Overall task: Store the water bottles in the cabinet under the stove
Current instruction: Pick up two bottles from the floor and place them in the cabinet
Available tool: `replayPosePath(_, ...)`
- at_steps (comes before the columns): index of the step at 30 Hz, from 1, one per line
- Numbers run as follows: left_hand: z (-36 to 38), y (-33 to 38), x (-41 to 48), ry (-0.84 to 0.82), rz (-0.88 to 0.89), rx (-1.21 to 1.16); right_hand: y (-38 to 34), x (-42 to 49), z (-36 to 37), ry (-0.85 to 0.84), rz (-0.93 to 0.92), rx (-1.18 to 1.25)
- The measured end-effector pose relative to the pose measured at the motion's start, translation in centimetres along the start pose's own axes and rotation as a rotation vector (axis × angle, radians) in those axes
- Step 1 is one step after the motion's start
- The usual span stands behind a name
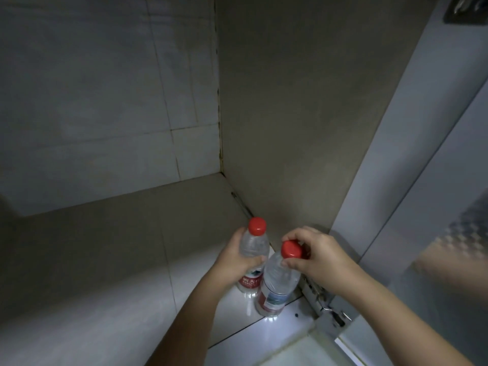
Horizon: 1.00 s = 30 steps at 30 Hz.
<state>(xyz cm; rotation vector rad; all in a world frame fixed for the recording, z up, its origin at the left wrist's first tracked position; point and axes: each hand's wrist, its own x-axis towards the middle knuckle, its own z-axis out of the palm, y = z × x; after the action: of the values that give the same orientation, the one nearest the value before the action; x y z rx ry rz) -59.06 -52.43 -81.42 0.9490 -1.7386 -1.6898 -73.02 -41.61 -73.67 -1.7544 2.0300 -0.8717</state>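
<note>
Two clear water bottles with red caps and red labels stand upright on the tiled cabinet floor (pixel 105 299), close to the right wall. My left hand (pixel 237 257) wraps around the body of the farther bottle (pixel 254 247). My right hand (pixel 317 257) pinches the neck and cap of the nearer bottle (pixel 277 281) with thumb and fingers. The two bottles stand side by side, almost touching.
The cabinet's right side panel (pixel 303 114) rises just beside the bottles. A metal door hinge (pixel 323 303) sits at the front right, with the open door (pixel 435 233) beyond it. The back wall (pixel 92 101) is grey tile.
</note>
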Motion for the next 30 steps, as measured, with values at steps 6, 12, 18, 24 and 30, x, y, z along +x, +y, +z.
replayPosePath(6, 0.3, 0.1, 1.7, 0.111, 0.014, 0.008, 0.1, -0.3, 0.2, 0.056, 0.004, -0.008)
replayPosePath(12, 2.2, 0.3, 4.2, 0.195, 0.036, -0.022, 0.9, -0.6, -0.1, 0.152, 0.058, 0.013)
replayPosePath(18, 4.2, 0.3, 5.7, 0.191, 0.100, 0.003, 1.3, -0.5, 0.0, 0.179, 0.081, 0.007)
replayPosePath(24, 5.4, -0.2, 6.4, 0.221, 0.121, 0.002, 1.2, -0.6, 0.1, 0.140, 0.064, -0.017)
replayPosePath(30, 5.4, -0.2, 6.4, 0.214, 0.120, -0.027, 1.0, -0.4, 0.2, 0.136, 0.055, -0.022)
